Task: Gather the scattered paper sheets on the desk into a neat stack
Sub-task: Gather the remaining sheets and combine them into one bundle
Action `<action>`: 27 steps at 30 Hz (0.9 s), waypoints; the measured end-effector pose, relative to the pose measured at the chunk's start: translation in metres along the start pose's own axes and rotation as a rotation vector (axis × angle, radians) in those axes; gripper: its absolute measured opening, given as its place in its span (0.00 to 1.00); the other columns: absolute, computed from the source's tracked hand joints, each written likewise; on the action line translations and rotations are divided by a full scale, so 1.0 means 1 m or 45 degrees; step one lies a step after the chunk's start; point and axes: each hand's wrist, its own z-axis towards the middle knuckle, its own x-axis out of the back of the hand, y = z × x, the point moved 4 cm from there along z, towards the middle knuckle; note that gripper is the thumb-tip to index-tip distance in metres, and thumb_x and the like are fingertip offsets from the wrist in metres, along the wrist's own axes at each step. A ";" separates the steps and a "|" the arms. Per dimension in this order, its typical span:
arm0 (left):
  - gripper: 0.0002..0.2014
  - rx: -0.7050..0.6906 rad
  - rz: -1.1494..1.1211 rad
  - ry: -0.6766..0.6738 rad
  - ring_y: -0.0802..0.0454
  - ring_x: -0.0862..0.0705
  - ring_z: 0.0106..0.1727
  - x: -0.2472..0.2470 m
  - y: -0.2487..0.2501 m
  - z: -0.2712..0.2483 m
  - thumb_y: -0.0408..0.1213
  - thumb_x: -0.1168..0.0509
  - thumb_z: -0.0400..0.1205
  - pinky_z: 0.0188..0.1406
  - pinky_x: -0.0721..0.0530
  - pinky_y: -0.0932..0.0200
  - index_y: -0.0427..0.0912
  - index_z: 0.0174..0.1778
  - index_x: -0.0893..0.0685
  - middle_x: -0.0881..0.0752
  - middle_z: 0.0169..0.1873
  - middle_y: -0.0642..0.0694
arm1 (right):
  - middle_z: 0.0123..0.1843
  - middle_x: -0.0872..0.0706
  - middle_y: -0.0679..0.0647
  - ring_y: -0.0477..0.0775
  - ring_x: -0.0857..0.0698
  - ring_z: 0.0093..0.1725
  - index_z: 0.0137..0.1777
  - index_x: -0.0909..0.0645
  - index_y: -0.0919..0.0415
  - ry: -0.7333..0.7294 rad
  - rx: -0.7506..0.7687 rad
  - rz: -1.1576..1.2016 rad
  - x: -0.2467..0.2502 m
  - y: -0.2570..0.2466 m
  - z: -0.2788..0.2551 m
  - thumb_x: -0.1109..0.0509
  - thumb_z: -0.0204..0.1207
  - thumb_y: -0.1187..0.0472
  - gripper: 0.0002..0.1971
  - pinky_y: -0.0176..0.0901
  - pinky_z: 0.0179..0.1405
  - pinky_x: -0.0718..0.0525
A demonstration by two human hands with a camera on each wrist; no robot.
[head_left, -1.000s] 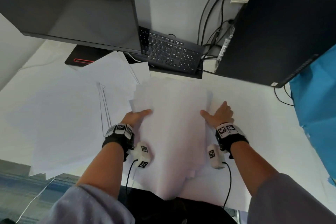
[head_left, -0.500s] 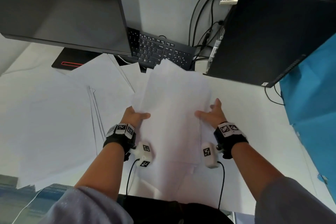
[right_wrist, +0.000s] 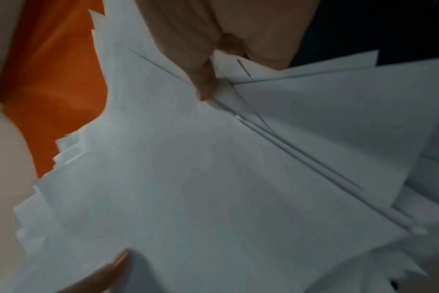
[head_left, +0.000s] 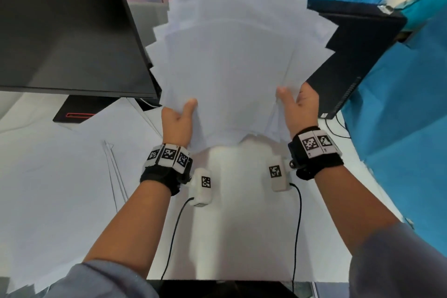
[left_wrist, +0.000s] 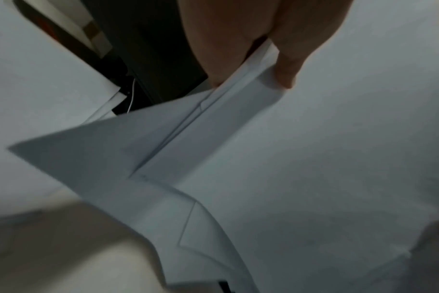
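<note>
A thick, fanned bundle of white paper sheets [head_left: 232,60] stands nearly upright above the desk, its edges staggered at top left and right. My left hand [head_left: 179,118] grips the bundle's lower left edge, thumb in front, and the left wrist view shows thumb and fingers pinching the sheets [left_wrist: 251,83]. My right hand [head_left: 298,106] grips the lower right edge; the right wrist view shows the same pinch on the sheets [right_wrist: 213,158]. More loose sheets [head_left: 60,176] lie spread over the left of the desk.
A dark monitor [head_left: 65,36] stands at the left, its base [head_left: 79,110] behind the loose sheets. A black computer case [head_left: 348,60] stands at the right, with cables by it. Blue cloth [head_left: 399,128] borders the white desk [head_left: 242,225] on the right.
Both hands have lifted the bundle off the desk and tipped it upright, so it hides the keyboard. The sheets have fanned out wider at the top.
</note>
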 end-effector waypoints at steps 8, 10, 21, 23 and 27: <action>0.19 0.131 -0.394 -0.007 0.59 0.11 0.48 0.016 -0.023 -0.007 0.28 0.25 0.72 0.46 0.16 0.65 0.40 0.59 0.16 0.09 0.47 0.53 | 0.59 0.16 0.55 0.52 0.16 0.59 0.69 0.25 0.64 -0.168 -0.072 0.109 -0.026 0.010 -0.018 0.32 0.78 0.68 0.19 0.34 0.56 0.18; 0.18 0.150 -0.351 -0.033 0.61 0.11 0.46 0.020 -0.029 -0.006 0.26 0.25 0.72 0.45 0.16 0.66 0.44 0.56 0.15 0.10 0.46 0.54 | 0.57 0.16 0.55 0.53 0.15 0.55 0.68 0.25 0.64 -0.133 -0.215 0.196 -0.030 0.021 -0.021 0.29 0.75 0.69 0.21 0.30 0.48 0.16; 0.17 0.276 -0.390 -0.131 0.56 0.10 0.41 0.039 -0.036 0.000 0.20 0.28 0.70 0.36 0.14 0.65 0.39 0.53 0.15 0.08 0.37 0.53 | 0.49 0.16 0.54 0.53 0.16 0.49 0.64 0.28 0.64 -0.113 -0.307 0.316 -0.013 0.035 -0.013 0.35 0.62 0.74 0.27 0.41 0.44 0.18; 0.20 0.282 -0.415 -0.139 0.53 0.09 0.45 0.039 -0.035 0.001 0.22 0.25 0.68 0.40 0.13 0.62 0.40 0.54 0.15 0.08 0.41 0.50 | 0.51 0.16 0.57 0.56 0.18 0.51 0.68 0.28 0.66 -0.210 -0.302 0.255 -0.018 0.036 -0.016 0.39 0.58 0.74 0.32 0.44 0.47 0.17; 0.29 0.244 -0.440 -0.098 0.47 0.10 0.51 0.033 -0.024 0.006 0.35 0.19 0.59 0.48 0.11 0.56 0.39 0.57 0.15 0.09 0.49 0.44 | 0.54 0.15 0.54 0.52 0.16 0.53 0.71 0.26 0.62 -0.266 -0.230 0.199 -0.028 0.036 -0.017 0.42 0.61 0.77 0.33 0.44 0.52 0.16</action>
